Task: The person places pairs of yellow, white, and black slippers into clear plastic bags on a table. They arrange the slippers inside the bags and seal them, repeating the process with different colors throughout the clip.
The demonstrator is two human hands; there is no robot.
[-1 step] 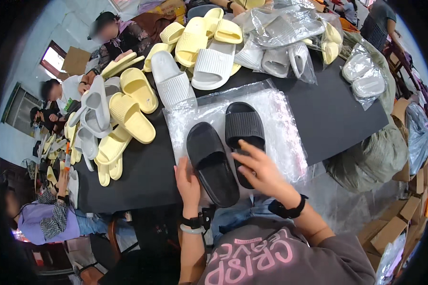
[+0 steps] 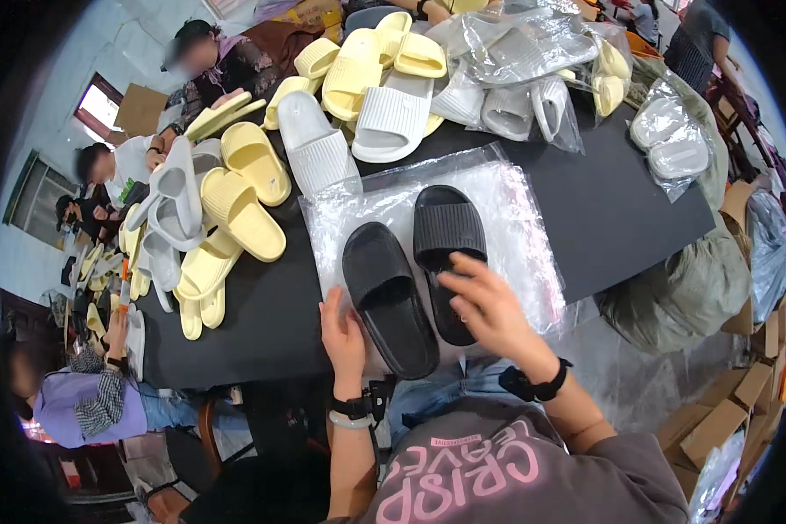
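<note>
Two black slide slippers lie side by side on a stack of clear plastic bags (image 2: 520, 227) in front of me. The left slipper (image 2: 397, 319) is slightly nearer to me than the right slipper (image 2: 448, 231), and both have ribbed straps at the far end. My left hand (image 2: 343, 336) is upright beside the left slipper's outer edge, fingers extended and holding nothing; whether it touches the sole I cannot tell. Over the heel part of the right slipper hovers my right hand (image 2: 491, 306), its fingers stretched and apart, covering part of the sole.
Yellow slippers (image 2: 244, 214) and grey slippers (image 2: 314, 144) are heaped at the left and far side of the black table (image 2: 262, 336). Bagged slippers (image 2: 533, 52) lie at the back right, another bagged pair (image 2: 668, 144) near the right edge. Co-workers sit at left; cardboard boxes (image 2: 725, 410) stand at right.
My right hand has shifted slightly right and toward me, showing a little more of the right slipper. My left hand and both slippers have hardly moved.
</note>
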